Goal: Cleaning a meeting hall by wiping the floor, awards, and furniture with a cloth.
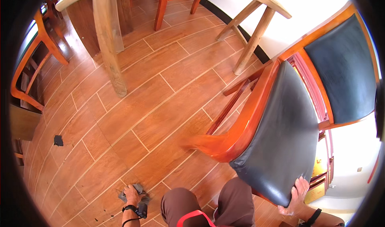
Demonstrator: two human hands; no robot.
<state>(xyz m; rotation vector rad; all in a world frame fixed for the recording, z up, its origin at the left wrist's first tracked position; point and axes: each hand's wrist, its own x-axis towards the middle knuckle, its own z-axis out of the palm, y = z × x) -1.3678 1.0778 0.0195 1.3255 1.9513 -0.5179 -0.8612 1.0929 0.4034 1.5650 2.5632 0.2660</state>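
My left hand (131,195) presses a crumpled grey cloth (141,194) on the wood-look tile floor (144,112), at the bottom left of the view. At the lower right, my right hand (296,196) grips the near corner of a dark padded chair seat (279,136), fingers over its top. The chair's orange-brown wooden frame (240,139) is tilted, with its black padded backrest (343,67) at the upper right. Small dark specks (104,217) lie on the floor near the cloth.
A black scrap (58,140) lies on the floor at left. Ahead stand thick wooden table legs (109,46) and a slanted pair of legs (254,40) by the white wall. More wooden chairs stand at the left (45,46) and top (162,7). My knees (180,203) are at the bottom.
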